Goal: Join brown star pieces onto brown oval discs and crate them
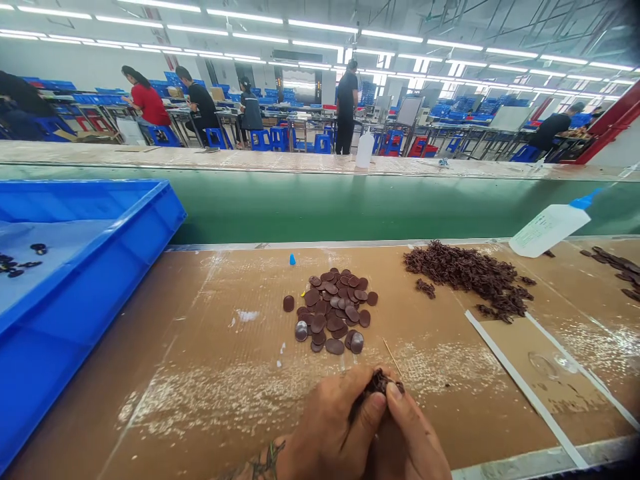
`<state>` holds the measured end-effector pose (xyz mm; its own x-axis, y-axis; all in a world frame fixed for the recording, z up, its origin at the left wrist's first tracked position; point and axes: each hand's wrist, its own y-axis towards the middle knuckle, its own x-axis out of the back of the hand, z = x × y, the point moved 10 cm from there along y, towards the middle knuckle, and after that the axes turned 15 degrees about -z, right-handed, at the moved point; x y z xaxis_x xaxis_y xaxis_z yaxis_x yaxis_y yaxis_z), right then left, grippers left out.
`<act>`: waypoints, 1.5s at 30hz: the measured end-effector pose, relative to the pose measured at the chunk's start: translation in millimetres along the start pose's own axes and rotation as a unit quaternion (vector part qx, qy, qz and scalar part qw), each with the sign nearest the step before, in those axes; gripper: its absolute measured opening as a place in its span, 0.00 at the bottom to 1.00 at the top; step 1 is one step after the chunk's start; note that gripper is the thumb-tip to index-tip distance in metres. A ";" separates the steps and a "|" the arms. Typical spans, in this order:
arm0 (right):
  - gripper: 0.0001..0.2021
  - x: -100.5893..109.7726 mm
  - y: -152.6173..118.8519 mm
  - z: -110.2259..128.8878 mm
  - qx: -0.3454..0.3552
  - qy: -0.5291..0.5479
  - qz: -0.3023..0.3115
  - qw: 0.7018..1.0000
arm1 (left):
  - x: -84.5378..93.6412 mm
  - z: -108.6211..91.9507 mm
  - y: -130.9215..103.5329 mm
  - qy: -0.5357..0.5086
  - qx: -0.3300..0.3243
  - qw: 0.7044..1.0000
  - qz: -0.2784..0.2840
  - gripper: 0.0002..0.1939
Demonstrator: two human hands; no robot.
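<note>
My left hand (337, 417) and my right hand (415, 433) are together at the bottom middle of the head view. Between their thumbs and fingers they pinch a small dark brown openwork piece (379, 381); its lower side is hidden by the fingers. Just beyond my hands lies a thin wooden stick (391, 355). A heap of flat oval dark brown discs (334, 303) is spread in front of them, a few with shiny faces. Farther right is a pile of curly dark brown openwork pieces (463, 270), similar in colour to the held one.
A blue crate (95, 287) with black pieces (17, 265) stands at left. A small blue cap (293, 259) lies on the cardboard-covered table (200, 373). At right are a tilted squeeze bottle (550, 227) and more discs (617, 267). Several people work beyond the green belt (310, 207).
</note>
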<state>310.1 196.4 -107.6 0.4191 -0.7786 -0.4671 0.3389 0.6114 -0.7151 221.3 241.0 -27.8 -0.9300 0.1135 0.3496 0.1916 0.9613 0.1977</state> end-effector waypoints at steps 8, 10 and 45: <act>0.16 -6.6 -4.7 1.0 -0.014 0.011 0.021 1.000 | 2.1 -2.2 -0.1 -0.004 -0.019 1.000 -0.017 0.17; 0.16 -7.2 -5.3 3.5 -0.011 0.020 0.025 0.999 | 0.4 -1.9 -1.7 -0.006 -0.024 1.000 -0.008 0.17; 0.20 -5.7 2.2 8.9 -0.002 -0.015 0.072 0.997 | 3.6 -4.0 -4.0 0.048 -0.070 0.995 -0.049 0.14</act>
<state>316.0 203.4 -101.9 0.4880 -0.6786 -0.5489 0.2704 0.7155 -0.6441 218.4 236.5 -23.7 -0.9136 -0.0098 0.4064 0.1497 0.9213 0.3589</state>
